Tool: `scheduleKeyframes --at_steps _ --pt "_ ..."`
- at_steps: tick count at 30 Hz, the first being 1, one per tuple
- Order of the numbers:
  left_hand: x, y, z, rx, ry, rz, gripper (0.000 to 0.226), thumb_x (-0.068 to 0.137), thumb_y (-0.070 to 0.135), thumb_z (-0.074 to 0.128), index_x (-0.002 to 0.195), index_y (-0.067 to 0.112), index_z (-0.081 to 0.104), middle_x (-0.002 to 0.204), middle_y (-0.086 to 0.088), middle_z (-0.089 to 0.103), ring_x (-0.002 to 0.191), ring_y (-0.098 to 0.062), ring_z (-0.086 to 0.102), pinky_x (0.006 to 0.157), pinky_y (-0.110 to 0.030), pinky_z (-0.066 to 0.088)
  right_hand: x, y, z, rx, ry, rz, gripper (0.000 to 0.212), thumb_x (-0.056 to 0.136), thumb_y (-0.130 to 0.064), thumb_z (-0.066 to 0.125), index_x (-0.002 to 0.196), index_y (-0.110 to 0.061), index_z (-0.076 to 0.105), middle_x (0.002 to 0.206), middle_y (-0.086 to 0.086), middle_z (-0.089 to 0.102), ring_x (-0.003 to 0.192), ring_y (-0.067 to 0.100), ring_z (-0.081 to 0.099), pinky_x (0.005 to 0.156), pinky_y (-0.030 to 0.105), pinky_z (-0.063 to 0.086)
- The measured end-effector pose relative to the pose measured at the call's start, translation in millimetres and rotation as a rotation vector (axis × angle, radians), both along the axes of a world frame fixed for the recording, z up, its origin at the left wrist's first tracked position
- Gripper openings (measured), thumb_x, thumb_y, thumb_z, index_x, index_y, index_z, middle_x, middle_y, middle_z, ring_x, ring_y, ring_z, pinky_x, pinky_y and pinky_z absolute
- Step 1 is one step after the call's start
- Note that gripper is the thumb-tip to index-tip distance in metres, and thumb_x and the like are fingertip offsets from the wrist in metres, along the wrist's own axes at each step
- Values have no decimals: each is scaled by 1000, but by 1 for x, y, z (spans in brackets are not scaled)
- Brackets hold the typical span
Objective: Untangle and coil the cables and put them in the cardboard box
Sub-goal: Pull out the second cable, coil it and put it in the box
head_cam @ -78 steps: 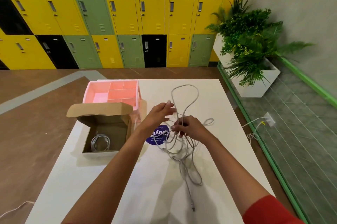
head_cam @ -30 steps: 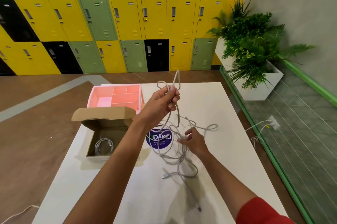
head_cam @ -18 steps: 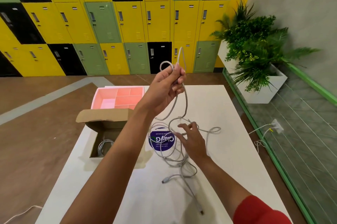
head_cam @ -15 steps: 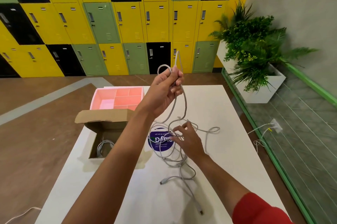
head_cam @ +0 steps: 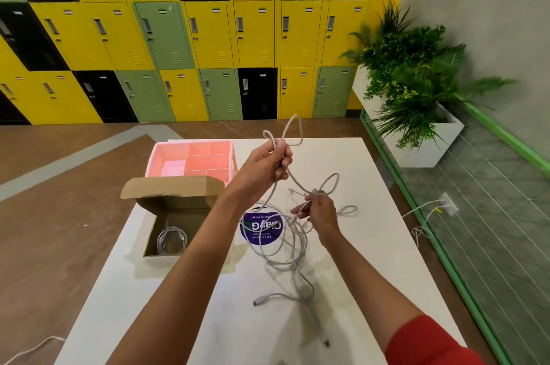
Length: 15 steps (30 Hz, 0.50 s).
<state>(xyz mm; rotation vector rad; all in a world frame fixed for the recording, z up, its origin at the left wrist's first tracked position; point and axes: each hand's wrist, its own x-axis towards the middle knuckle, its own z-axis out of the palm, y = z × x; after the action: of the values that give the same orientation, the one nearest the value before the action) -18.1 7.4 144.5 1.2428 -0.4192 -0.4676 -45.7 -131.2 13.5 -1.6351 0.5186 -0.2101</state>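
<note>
At the untangling step: nothing of this bundle coiled yet. Gripping with the left hand (head_cam: 268, 165) a bunch of strands from the grey cables (head_cam: 285, 248), fingers curled round them, held up to the right of the cardboard box (head_cam: 178, 204) and higher than its open flap, with 2 loops poking above the fist. Pinching with the right hand (head_cam: 320, 216) a thinner strand between thumb and fingertips, further right of the box and lower, close over the table (head_cam: 372, 245). Remainder of the tangle heaped on the table right of the box, partly over a round purple sticker (head_cam: 262, 233), with 1 plug end (head_cam: 256, 302) lying free on the nearer side of the heap. Already inside the box, on its floor: 1 coiled cable (head_cam: 171, 241). Behind the box, touching or just beside it, a pink tray (head_cam: 166, 153).

Likely next: drawing the pinched strand out through the hanging loops, keeping the lifted bunch up and apart, then following it to a free end. Worth going slowly, for fear of tightening a knot. Cannot tell how many cables make up the tangle.
</note>
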Motion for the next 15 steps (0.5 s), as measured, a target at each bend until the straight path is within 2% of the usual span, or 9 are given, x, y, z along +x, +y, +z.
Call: scheduleKeyframes --at_steps 3,5,9,10,13,15 --pt "0 3 -14 100 -21 -13 27 103 19 36 84 11 53 64 5 54 49 -4 42 55 -17 40 4 -17 2 169 1 -77 32 105 -21 22 81 -11 40 45 6 63 35 13 55 48 25 40" --pt "-1 4 -20 155 -19 -9 27 103 20 36 86 11 55 68 4 59 53 -5 47 57 -17 42 2 -28 3 124 22 -94 29 105 -19 24 84 -8 42 50 10 63 41 17 58 51 28 44" --pt "-1 6 -28 387 -35 -8 31 104 28 34 97 13 61 97 -2 63 66 -7 56 66 -20 47 -11 -59 -16 -26 182 -113 20 99 -7 40 89 0 56 71 12 61 59 17 56 45 13 43" --pt "-1 7 -29 469 -52 -7 34 104 30 32 103 13 62 105 -4 60 69 -8 57 66 -20 48 -15 -70 -26 -55 235 -104 20 95 -3 45 88 2 62 73 13 64 65 19 59 53 14 46" --pt "-1 5 -32 672 -117 47 40 105 33 27 118 11 58 115 -8 52 73 -11 55 64 -20 45 -26 -97 -42 -77 363 -77 17 86 7 55 91 2 71 100 25 69 87 27 60 84 39 48" --pt "-1 3 -33 737 -144 70 42 105 33 26 118 11 59 111 -9 51 71 -12 49 62 -22 41 -29 -105 -39 -99 387 -109 23 85 7 55 103 4 70 112 24 67 91 26 57 90 40 46"
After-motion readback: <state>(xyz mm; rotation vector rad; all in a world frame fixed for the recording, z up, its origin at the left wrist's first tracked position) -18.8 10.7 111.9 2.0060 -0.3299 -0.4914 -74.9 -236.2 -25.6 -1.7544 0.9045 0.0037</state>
